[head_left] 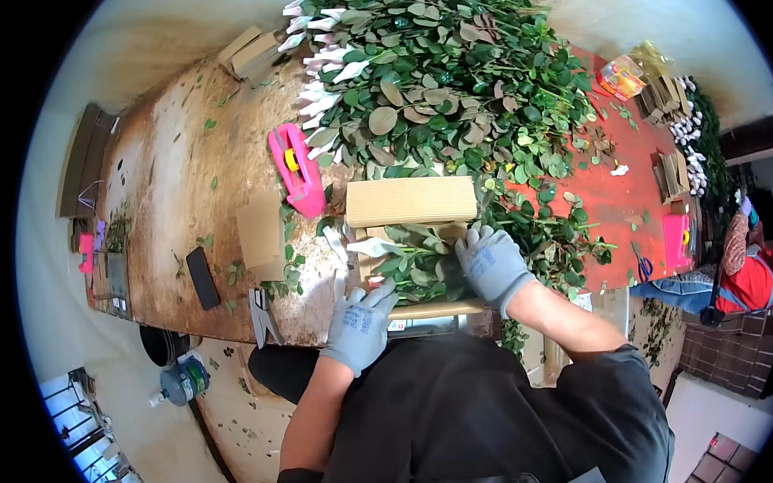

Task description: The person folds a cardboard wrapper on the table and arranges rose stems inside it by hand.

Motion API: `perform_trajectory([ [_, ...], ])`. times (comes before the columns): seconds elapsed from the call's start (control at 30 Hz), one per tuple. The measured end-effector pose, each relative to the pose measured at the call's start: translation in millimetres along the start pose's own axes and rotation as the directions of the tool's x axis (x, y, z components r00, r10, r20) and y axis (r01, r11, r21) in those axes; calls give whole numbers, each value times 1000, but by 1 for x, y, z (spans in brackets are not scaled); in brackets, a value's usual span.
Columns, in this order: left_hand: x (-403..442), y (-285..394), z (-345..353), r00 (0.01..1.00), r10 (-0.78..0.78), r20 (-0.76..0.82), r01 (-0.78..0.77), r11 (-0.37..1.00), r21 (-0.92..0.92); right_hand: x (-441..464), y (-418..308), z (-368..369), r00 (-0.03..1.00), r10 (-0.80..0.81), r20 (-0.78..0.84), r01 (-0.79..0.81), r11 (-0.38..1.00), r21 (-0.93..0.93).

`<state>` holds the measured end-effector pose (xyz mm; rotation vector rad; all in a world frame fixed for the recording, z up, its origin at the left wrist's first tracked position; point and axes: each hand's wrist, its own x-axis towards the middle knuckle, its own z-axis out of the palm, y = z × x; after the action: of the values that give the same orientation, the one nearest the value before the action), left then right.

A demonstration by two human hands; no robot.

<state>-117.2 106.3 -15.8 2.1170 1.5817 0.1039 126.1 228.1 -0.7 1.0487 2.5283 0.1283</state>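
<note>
Worn tabletop (159,190); left hand (360,326) palm-down beside leafy stems (426,270), fingers apart; right hand (493,267) angled inward, fingers bent, grip unclear.

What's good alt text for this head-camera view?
Gloved left hand and right hand at a leafy bunch over a worktable, with corrugated cardboard just beyond. A pink tape dispenser lies to the left; a large pile of leafy stems lies behind.

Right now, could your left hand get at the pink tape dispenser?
Probably yes: the pink tape dispenser lies on the tabletop ahead and slightly left of the left hand, and nothing tall seems to stand between them.
</note>
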Motion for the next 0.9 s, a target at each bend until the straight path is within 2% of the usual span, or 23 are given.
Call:
perform_trajectory([
  [0.07, 0, 0, 0, 1000, 6, -4, -6, 1000, 4, 2, -9, -17, 993, 5, -115, 3, 997, 74],
  [0.2, 1, -2, 5, 999, 25, -25, -25, 1000, 11, 41, -33, -27, 940, -87, -331, 218, 898, 383],
  [0.23, 1, -1, 3, 1000, 16, -13, -16, 1000, -5, 58, -44, -10, 933, -111, -344, 234, 911, 339],
  [0.27, 2, -1, 2, 1000, 5, -1, -5, 1000, -21, 67, -48, 0, 934, -110, -341, 232, 911, 341],
  [0.33, 1, 0, 0, 1000, 5, -7, -5, 1000, -27, 78, -55, 11, 942, -222, -252, 293, 910, 294],
  [0.4, 0, 2, -3, 1000, 0, -10, 0, 999, -37, 77, -53, 10, 937, -253, -240, 323, 888, 326],
  [0.5, 2, 7, -10, 999, -46, 27, 48, 997, -67, 68, -47, 4, 934, -329, -139, 357, 832, 426],
  [0.6, 4, -1, -18, 1000, -15, 9, 16, 992, -124, 67, -48, 16, 933, -309, -185, 360, 812, 460],
  [0.67, 8, -19, -19, 996, -7, -94, -33, 910, -413, 65, -45, 14, 934, -283, -217, 355, 798, 487],
  [0.7, 15, -22, -29, 988, -23, -150, -31, 936, -350, 65, -45, 13, 933, -252, -257, 352, 790, 503],
  [0.73, 23, -27, -30, 966, -17, -259, -35, 981, -193, 67, -46, 15, 933, -256, -252, 352, 786, 507],
  [0.8, 39, -32, -39, 962, -21, -271, 21, 1000, -2, 69, -48, 17, 952, -258, -167, 308, 805, 507],
  [0.83, 45, -39, -33, 963, -26, -270, 25, 1000, -7, 70, -48, 17, 955, -264, -135, 296, 807, 512],
  [0.9, 54, -57, -17, 998, -11, -55, 20, 985, 169, 70, -48, 15, 957, -256, -133, 288, 818, 498],
])
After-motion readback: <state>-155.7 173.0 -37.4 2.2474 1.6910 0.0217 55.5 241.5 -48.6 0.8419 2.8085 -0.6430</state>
